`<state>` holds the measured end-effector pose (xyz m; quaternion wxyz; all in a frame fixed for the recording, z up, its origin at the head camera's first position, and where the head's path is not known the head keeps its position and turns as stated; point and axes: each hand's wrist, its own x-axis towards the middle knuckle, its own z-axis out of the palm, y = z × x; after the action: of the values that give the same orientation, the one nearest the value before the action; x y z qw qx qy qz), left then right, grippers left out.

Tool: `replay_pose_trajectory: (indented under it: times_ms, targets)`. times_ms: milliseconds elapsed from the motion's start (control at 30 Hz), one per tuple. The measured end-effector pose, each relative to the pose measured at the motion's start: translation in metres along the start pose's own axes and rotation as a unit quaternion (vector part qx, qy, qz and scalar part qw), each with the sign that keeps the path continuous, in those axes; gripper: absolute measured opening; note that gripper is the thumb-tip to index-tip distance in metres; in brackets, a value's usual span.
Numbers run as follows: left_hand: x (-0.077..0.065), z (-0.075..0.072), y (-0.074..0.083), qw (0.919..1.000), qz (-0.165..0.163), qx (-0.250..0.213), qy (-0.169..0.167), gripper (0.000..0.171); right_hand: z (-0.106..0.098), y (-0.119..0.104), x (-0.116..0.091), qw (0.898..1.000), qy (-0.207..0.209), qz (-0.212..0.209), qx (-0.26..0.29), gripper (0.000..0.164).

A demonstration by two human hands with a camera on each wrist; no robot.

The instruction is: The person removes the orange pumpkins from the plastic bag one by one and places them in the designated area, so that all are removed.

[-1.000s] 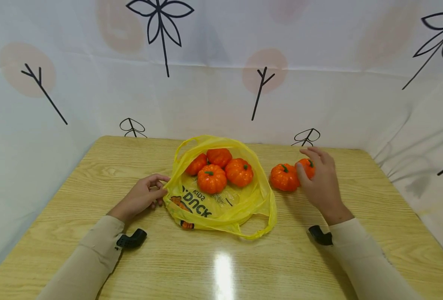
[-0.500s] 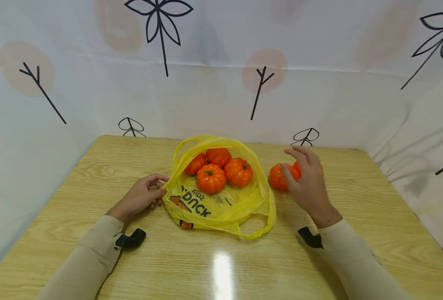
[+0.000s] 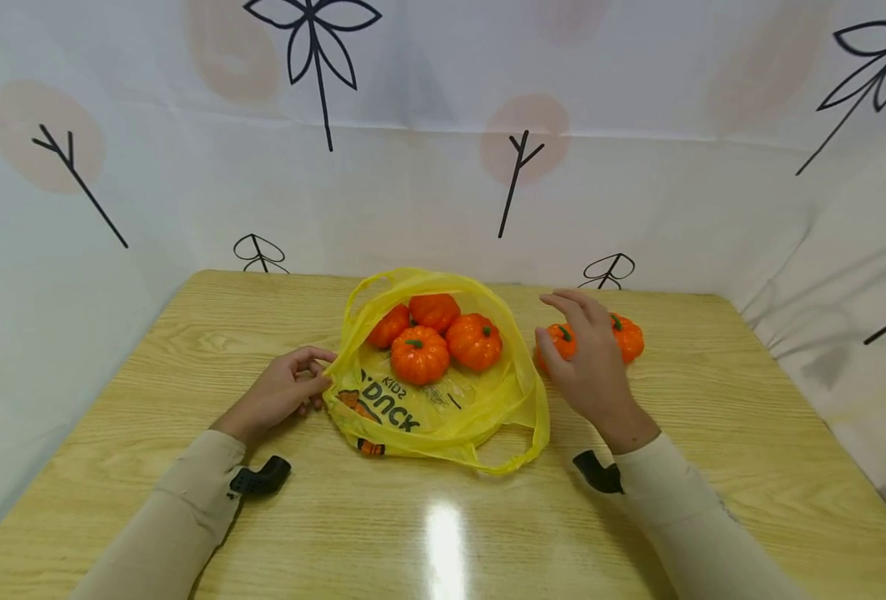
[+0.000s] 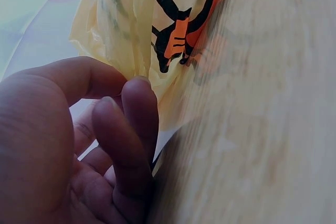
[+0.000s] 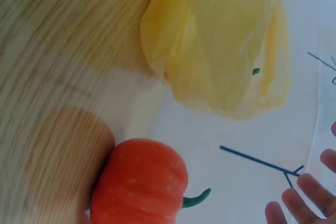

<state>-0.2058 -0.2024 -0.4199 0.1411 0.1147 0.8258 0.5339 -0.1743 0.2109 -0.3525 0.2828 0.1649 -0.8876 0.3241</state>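
Pinches yellow bag [image 3: 521, 400] by its edge with left hand [image 3: 281, 387]; holds right hand [image 3: 594, 362] spread, empty, near two pumpkins [image 3: 628, 338] (seemingly between transfers); next, likely needs grasping one.

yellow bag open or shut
Open: in the head view, the yellow bag gapes at its mouth, showing four pumpkins inside, while the left hand pinches its edge.

The left hand [image 3: 281, 390] holds the edge of a yellow bag [image 3: 523, 385] with four orange pumpkins [image 3: 420, 357] inside. The right hand [image 3: 594, 362] partly hides two more pumpkins [image 3: 629, 338] on the wooden table [image 3: 337, 533].
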Motion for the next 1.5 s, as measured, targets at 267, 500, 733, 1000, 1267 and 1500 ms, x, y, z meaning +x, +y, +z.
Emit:
replay_pose_trajectory:
  times_ms: [267, 500, 733, 1000, 1267, 1500]
  targets:
    - [0.0, -0.001, 0.001, 1.0, -0.001, 0.0, 0.004, 0.039, 0.006, -0.01, 0.004, 1.0, -0.011, -0.011, 0.021, 0.04]
    - [0.001, -0.001, 0.001, 1.0, 0.0, 0.001, 0.005, 0.039, 0.012, -0.023, 0.008, 0.999, -0.025, -0.015, 0.036, 0.041]
    - [0.001, 0.0, 0.001, 1.0, 0.003, -0.001, 0.003, 0.039, 0.018, -0.031, 0.011, 0.998, -0.054, -0.02, 0.03, 0.04]
    - [0.002, 0.0, 0.0, 1.0, 0.001, -0.001, 0.002, 0.039, 0.024, -0.039, 0.011, 0.995, -0.088, -0.013, 0.039, 0.043]
    - [0.001, 0.001, 0.001, 1.0, -0.004, -0.002, 0.003, 0.039, 0.036, -0.042, 0.015, 0.991, -0.124, -0.004, 0.054, 0.047]
    - [0.0, 0.0, 0.0, 0.9999, -0.009, 0.003, 0.009, 0.039, 0.041, -0.04, 0.014, 0.988, -0.149, 0.008, 0.046, 0.047]
